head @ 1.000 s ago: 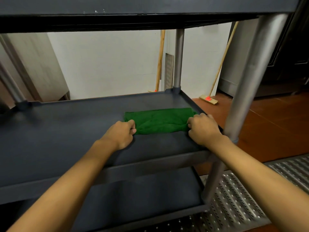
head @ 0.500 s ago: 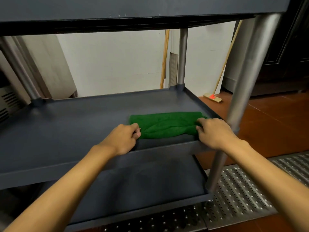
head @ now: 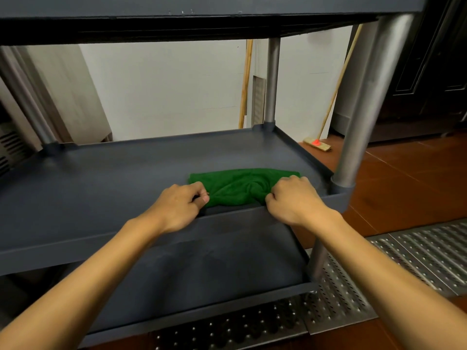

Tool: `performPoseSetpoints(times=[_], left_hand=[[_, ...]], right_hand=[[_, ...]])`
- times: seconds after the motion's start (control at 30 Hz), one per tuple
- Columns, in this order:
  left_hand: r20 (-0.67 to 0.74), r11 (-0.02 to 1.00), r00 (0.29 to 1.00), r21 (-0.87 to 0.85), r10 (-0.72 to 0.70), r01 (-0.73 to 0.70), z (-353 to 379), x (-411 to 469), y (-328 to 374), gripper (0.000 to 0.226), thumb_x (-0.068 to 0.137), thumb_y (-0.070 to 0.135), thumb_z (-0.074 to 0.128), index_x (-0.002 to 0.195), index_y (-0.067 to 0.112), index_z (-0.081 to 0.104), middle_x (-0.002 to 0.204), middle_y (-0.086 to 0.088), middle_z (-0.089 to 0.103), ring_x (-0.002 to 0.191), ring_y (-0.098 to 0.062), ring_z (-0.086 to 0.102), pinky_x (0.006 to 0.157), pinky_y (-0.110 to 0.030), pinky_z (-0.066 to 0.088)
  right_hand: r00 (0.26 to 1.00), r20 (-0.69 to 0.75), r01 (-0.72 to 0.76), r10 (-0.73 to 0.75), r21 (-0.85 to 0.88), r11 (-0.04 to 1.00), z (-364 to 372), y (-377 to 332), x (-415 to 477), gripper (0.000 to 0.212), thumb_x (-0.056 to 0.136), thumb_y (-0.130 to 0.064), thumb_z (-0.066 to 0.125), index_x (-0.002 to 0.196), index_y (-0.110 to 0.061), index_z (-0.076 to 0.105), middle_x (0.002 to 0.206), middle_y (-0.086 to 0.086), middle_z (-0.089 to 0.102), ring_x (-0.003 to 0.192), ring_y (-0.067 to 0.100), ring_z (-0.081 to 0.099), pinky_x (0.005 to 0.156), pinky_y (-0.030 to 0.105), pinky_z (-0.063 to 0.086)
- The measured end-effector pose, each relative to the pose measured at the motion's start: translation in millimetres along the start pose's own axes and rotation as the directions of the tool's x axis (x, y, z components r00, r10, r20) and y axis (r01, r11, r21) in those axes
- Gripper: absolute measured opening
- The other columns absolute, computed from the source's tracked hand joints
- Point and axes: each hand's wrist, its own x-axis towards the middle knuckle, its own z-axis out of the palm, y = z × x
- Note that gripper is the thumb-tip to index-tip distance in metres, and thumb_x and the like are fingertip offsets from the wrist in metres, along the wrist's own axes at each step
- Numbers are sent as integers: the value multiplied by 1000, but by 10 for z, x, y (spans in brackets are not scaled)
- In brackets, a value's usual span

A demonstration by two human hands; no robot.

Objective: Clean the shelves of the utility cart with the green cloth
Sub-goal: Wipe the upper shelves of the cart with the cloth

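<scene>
Middle shelf (head: 113, 178): dark grey, raised rim, one level of the cart. All entries below are placed by it.

Cloth (head: 242, 185): green, folded into a long band and bunched near its middle. It lies on the middle shelf, front right part, just behind the front rim and short of the right rim.

My left hand (head: 180, 205): over the middle shelf's front rim. My fingers are curled, and thumb and forefinger pinch the cloth's left end, a narrow grip with cloth in it.

My right hand (head: 293, 200): near the middle shelf's front right corner, wrist across the front rim. My fingers are curled down on the cloth's right end, gathering it into folds and holding it.

Top shelf (head: 202, 18): above the middle shelf, only its edge and underside in view.

Lower shelf (head: 202, 274): below the middle shelf, and my forearms cross over it.

Near post (head: 364, 109): silver, rising from the middle shelf's front right corner.

Far post (head: 273, 82): silver, rising from its back right corner.

Stick (head: 245, 82): wooden, upright against the wall behind the middle shelf's back rim.

Broom (head: 317, 144): beyond the middle shelf's right side, head on the floor, handle leaning up.

Grate (head: 417, 253): perforated metal, on the floor below and to the right of the middle shelf.
</scene>
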Motion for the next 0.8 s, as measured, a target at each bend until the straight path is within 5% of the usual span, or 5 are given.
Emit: performPoseSetpoints(times=[0.27,0.5,0.8], left_hand=[[2,999,999,-24,39,-39,-67,-248,-44,15,102,36,49,101,28,61,117,-1,71,109,-28,63,93,-41,48],[-19,992,999,-122,44,-46,-222,-517,-309,20,102,33,50,82,33,54,82,8,65,83,-18,60,79,-38,48],[-84,989,996,-146,-4,-8,-378,-852,-635,18,102,31,49,85,30,53,76,8,62,76,-11,57,73,-36,43]], right_hand=[[994,4,112,-112,78,991,75,-412,110,43,96,-33,37,93,-2,67,110,19,62,103,36,53,89,40,37],[980,58,180,-189,136,974,77,-797,171,42,96,-33,36,82,-6,64,94,14,58,95,35,51,81,40,34],[951,177,206,-252,243,948,-6,-1221,230,39,95,-33,39,65,-10,48,77,7,44,82,28,41,72,35,33]])
